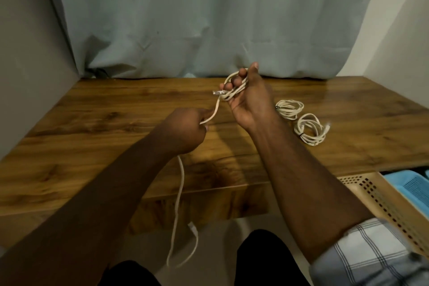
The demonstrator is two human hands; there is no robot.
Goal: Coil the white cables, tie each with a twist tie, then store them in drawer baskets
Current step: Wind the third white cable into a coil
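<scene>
White cable, thin and round with a pale plastic sheath, is partly wound into loops around the fingers of the right hand, which is raised above the wooden table with the palm turned toward the camera; the fingers curl over the loops and a small plug end juts out at the left of the bundle. From there the cable runs down-left into the left hand, which is closed in a fist round it, pinching the strand where it leaves the knuckles. Below that fist the free length hangs past the table's front edge, doubles back in a loop and ends in a white connector above the floor. Two finished coils lie on the table to the right of the raised hand: the farther white coil and the nearer white coil, just beside each other, each crossed by a dark band, apparently a twist tie, though the detail is too small to confirm. At lower right a beige perforated plastic basket sits beside a blue mesh basket. A pale grey-green curtain hangs behind the table.
</scene>
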